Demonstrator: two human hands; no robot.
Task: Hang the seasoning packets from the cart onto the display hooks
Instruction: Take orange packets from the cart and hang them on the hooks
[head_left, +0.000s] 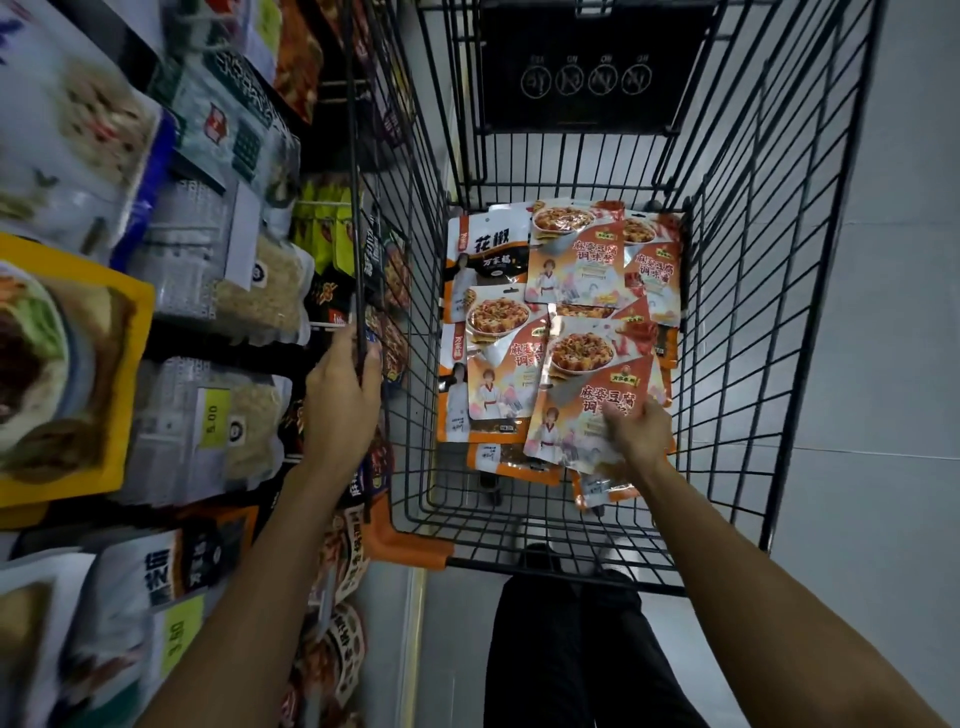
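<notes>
A black wire cart stands in front of me with several orange seasoning packets lying in its basket. My right hand reaches into the basket and grips the lower edge of the nearest orange packet, which shows a dish of tofu. My left hand grips the cart's left rim wire. The display of hanging packets runs along the left. Its hooks are hidden behind the hanging goods.
Shelves of bagged goods with yellow price tags fill the left side, close against the cart. An orange corner bumper sits at the cart's near left corner. Grey floor lies to the right. My dark trousers show below.
</notes>
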